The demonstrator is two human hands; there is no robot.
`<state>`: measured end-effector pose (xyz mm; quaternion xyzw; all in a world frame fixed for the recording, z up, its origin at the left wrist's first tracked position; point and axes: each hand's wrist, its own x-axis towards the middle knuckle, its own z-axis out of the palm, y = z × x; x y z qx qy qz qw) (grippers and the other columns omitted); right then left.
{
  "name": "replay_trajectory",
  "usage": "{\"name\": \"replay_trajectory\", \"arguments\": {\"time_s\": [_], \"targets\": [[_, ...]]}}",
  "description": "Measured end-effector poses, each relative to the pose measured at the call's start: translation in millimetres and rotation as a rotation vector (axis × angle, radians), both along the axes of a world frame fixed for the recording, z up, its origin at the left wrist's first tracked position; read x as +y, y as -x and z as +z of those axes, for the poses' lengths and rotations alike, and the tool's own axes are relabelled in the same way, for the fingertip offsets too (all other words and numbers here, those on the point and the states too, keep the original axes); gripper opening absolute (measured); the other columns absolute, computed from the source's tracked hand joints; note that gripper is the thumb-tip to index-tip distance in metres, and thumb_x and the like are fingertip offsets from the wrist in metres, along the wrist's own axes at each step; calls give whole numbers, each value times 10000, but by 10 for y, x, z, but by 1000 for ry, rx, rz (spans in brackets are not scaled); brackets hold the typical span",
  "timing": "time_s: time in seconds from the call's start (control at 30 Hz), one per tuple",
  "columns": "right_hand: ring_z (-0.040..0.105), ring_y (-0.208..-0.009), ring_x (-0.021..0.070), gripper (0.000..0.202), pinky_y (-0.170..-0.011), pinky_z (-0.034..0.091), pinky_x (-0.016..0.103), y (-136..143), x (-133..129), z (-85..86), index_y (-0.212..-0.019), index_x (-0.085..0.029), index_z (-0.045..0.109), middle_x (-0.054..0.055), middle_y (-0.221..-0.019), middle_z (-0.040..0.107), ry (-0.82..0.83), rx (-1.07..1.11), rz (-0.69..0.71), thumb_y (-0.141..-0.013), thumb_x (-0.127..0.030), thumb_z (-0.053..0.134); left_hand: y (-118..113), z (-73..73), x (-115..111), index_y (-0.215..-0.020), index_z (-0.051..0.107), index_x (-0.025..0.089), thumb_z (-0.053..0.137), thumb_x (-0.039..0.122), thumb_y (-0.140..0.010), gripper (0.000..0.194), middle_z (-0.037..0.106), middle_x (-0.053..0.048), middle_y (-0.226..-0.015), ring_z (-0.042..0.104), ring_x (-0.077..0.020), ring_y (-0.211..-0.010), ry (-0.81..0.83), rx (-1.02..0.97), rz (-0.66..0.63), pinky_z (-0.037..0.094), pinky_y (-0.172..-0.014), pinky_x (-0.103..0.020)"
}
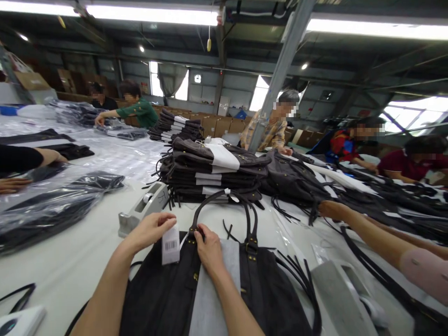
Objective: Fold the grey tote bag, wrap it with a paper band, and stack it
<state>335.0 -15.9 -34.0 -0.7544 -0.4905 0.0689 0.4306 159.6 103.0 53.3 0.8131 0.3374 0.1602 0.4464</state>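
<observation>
A black handbag (269, 280) lies flat on the white table (101, 247), its two looped handles pointing away from me. A grey paper strip (229, 261) runs down its middle. My left hand (152, 229) pinches the top of a white tag (171, 245) with a barcode, over the bag's upper left part. My right hand (209, 247) is closed at the base of the left handle (201, 210), thumb and fingers at the strap end; the tag's string cannot be made out.
Beyond the bag stands a stack of dark bags (189, 163). Tape dispensers (145, 210) sit left and right (346, 294). Plastic-wrapped bags (66, 205) lie at left. A co-worker's arm (378, 238) reaches in from the right; other people work around the tables.
</observation>
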Motion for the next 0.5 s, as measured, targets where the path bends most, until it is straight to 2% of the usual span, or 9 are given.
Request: {"name": "replay_trajectory", "arguments": {"time_s": [0.1, 0.17, 0.23, 0.33, 0.43, 0.5], "targets": [[635, -934, 204, 280, -840, 441, 302, 17, -22, 8, -1105, -242, 650, 51, -1019, 712, 17, -12, -10, -909, -327, 470, -158, 11, -87, -1066, 675, 161, 526, 415, -818, 385, 711, -119, -1033, 641, -288, -967, -317, 81, 123, 455, -901, -380], [643, -907, 183, 264, -823, 440, 269, 32, -48, 25, -1069, -245, 659, 40, -990, 719, 17, -35, 13, -922, -319, 453, -273, 7, -198, -1102, 663, 204, 497, 377, -835, 358, 655, -114, -1188, 556, -303, -1144, -549, 126, 103, 337, -1037, -476], [650, -869, 170, 271, -817, 437, 255, 47, -68, 37, -1003, -240, 672, 36, -942, 726, 34, -69, 36, -939, -295, 414, -400, -88, -314, -1166, 625, 253, 429, 371, -875, 370, 553, -90, -1340, 416, -305, -1295, -671, 184, 19, 206, -1085, -581], [651, -881, 177, 268, -866, 431, 276, 58, -66, 26, -939, -236, 680, 43, -909, 725, 59, -57, 68, -912, -204, 416, -586, -451, -412, -1304, 514, 240, 304, 387, -923, 459, 421, -105, -1453, 305, -323, -1366, -609, 336, -78, 197, -1051, -654], [644, -959, 184, 300, -902, 445, 289, 20, -21, 15, -1035, -214, 661, 64, -997, 714, 58, 69, 38, -878, -145, 416, -697, -880, -376, -1415, 366, 205, 242, 416, -939, 535, 410, -143, -1453, 362, -324, -1331, -530, 438, -116, 218, -1045, -637], [648, -984, 169, 357, -889, 471, 277, -66, -6, 71, -1153, -176, 611, 88, -1069, 698, 66, 138, 5, -898, -139, 364, -716, -1059, -316, -1435, 326, 214, 232, 453, -939, 558, 450, -136, -1425, 418, -313, -1287, -529, 442, -109, 209, -1056, -613]]}}
